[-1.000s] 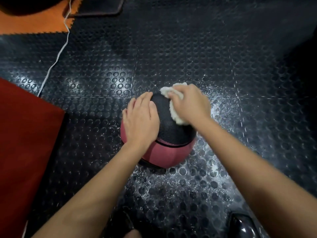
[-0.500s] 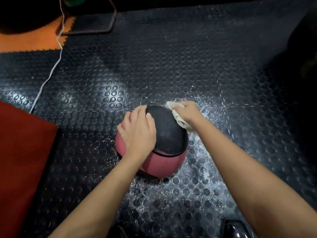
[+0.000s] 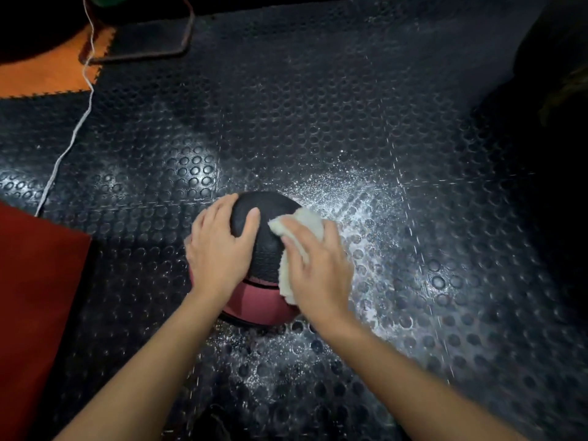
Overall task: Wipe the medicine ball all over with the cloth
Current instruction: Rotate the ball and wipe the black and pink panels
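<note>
On black bumpy floor (image 3: 413, 122): medicine ball (image 3: 264, 246), left hand (image 3: 219, 249) spread flat on top, right hand (image 3: 315, 265) with straight fingers pressing white cloth (image 3: 305, 224) onto its right side

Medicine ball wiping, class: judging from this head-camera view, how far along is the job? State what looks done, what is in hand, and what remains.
Done: nothing can be confirmed; no wiped patch stands out on the medicine ball. In hand: the right hand presses the white cloth against the ball's right side, while the left hand steadies the top left. Left: the pink lower band, the underside on the studded floor mat and the area under the left hand.
</note>
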Action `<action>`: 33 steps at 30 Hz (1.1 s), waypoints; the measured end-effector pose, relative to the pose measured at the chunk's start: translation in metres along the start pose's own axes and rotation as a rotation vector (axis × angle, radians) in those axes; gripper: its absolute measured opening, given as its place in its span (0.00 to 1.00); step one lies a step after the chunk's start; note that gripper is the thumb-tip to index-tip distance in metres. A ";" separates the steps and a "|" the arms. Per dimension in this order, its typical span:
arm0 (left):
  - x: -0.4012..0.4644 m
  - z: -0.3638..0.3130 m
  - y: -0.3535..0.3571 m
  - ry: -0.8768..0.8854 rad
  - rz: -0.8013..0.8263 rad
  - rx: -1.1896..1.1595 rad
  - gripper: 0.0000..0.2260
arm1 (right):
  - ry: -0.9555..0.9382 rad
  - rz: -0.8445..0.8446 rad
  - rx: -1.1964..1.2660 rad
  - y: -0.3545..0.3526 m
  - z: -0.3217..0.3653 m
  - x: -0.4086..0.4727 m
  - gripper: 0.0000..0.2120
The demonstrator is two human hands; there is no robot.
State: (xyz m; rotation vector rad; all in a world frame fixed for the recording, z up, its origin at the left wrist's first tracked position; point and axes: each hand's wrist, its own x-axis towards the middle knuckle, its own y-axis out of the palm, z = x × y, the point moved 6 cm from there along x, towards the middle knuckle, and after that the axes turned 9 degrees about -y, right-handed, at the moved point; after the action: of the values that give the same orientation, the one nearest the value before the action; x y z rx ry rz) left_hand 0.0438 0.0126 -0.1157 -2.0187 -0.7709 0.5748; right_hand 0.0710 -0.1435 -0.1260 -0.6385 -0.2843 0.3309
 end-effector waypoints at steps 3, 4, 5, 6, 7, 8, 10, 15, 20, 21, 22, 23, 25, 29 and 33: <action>-0.006 0.003 -0.004 -0.007 -0.004 -0.033 0.34 | 0.191 -0.023 0.058 0.006 -0.036 0.032 0.14; -0.006 0.002 -0.004 -0.022 -0.010 -0.021 0.32 | 0.312 -0.017 0.107 0.006 -0.049 0.042 0.14; -0.005 0.000 -0.002 -0.038 -0.012 -0.001 0.29 | 0.391 -0.019 0.127 0.004 -0.055 0.048 0.13; -0.002 -0.002 0.001 -0.058 -0.011 0.018 0.26 | 0.400 -0.026 0.104 0.002 -0.054 0.048 0.13; 0.001 -0.004 0.003 -0.080 -0.007 0.030 0.24 | 0.339 -0.032 0.058 0.001 -0.045 0.042 0.14; 0.005 -0.005 0.004 -0.104 -0.002 0.033 0.24 | 0.227 -0.031 0.026 0.000 -0.031 0.031 0.15; 0.010 -0.002 0.004 -0.150 0.004 0.013 0.24 | 0.042 0.010 0.093 0.004 -0.005 0.003 0.16; 0.005 0.001 0.002 -0.151 -0.042 -0.037 0.21 | 0.342 -0.082 0.184 0.007 -0.049 0.026 0.14; -0.023 -0.034 0.018 0.554 -0.086 0.340 0.20 | 0.444 -0.018 0.371 0.018 -0.076 0.048 0.09; -0.023 -0.035 0.024 0.590 -0.056 0.396 0.23 | 0.434 0.020 0.361 0.017 -0.076 0.054 0.08; -0.021 -0.036 0.025 0.565 -0.030 0.410 0.24 | 0.422 0.050 0.350 0.015 -0.074 0.060 0.08; -0.019 -0.036 0.025 0.521 -0.010 0.411 0.24 | 0.408 0.064 0.351 0.013 -0.069 0.065 0.09; -0.013 -0.031 0.022 0.464 -0.020 0.394 0.24 | 0.367 0.036 0.327 0.012 -0.057 0.062 0.12; -0.004 -0.016 0.008 0.372 -0.044 0.274 0.24 | 0.172 -0.102 0.210 0.016 -0.024 0.005 0.15; -0.005 0.006 -0.005 0.354 -0.065 0.161 0.24 | 0.544 -0.029 0.421 0.040 -0.075 0.010 0.14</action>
State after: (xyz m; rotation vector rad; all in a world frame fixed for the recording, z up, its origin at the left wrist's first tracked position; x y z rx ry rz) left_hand 0.0349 0.0145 -0.1137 -1.8693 -0.5544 0.2229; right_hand 0.0981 -0.1496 -0.2066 -0.2882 0.2933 0.1702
